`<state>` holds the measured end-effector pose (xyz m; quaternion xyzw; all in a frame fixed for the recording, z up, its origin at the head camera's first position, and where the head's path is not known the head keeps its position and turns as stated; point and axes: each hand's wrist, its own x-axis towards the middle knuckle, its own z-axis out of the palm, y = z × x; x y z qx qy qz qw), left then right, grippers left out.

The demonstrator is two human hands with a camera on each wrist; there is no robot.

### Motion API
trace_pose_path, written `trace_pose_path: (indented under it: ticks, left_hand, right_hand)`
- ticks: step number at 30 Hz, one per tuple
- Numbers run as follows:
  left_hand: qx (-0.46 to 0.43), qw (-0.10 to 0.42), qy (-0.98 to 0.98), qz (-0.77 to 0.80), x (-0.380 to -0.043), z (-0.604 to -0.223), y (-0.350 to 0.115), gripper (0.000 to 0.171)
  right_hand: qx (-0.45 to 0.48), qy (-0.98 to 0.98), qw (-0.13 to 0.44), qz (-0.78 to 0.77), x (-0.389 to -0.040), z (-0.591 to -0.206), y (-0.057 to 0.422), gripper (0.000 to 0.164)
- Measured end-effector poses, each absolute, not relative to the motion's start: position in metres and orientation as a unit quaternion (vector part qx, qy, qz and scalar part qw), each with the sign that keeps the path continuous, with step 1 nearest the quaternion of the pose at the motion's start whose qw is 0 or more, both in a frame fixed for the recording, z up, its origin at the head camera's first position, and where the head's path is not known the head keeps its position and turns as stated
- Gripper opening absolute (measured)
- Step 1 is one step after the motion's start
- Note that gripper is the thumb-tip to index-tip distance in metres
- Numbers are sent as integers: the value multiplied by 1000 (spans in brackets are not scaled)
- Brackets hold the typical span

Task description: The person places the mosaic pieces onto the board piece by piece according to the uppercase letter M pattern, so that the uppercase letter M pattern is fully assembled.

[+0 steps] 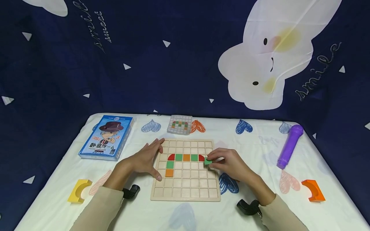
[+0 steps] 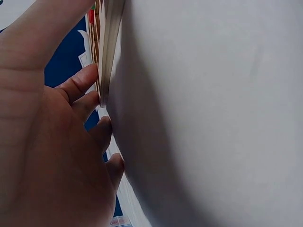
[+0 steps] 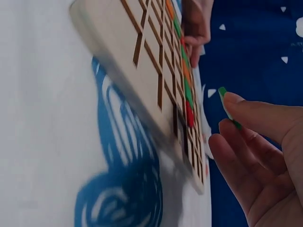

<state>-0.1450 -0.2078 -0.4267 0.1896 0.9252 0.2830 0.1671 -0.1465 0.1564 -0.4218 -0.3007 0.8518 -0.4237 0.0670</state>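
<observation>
A square wooden grid board (image 1: 186, 192) lies flat on the cloth. Along one of its rows run a red rounded tile (image 1: 171, 157), a green tile (image 1: 179, 157), an orange tile (image 1: 186, 157), another green tile (image 1: 194, 157) and a second red rounded tile (image 1: 201, 158). Under the row's left end sit a green tile (image 1: 170, 164) and an orange tile (image 1: 169, 173). My left hand (image 1: 143, 159) rests at the board's left edge, thumb and fingers spread. Between thumb and fingertip, my right hand (image 1: 231, 163) pinches a loose green tile (image 3: 222, 91), held above the board's right side.
Behind the board lies a small pattern card (image 1: 180, 125) with coloured squares. A blue game box (image 1: 105, 138) is at back left, with a yellow arch block (image 1: 78, 192) nearer. On the right are a purple cylindrical stick (image 1: 290, 147) and an orange arch block (image 1: 314, 191).
</observation>
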Motion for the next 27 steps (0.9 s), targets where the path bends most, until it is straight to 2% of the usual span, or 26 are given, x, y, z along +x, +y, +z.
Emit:
trace_pose_path:
  ticks: [15,27]
  left_hand:
    - [184,169,926,282,-146,-427,-208,90]
    - [189,168,926,280,-147,-428,-208,91]
  right_hand:
    - [-332,844,70,-415,-148,-429,111,18]
    - [-320,854,63,-406,-148,-436,87,16]
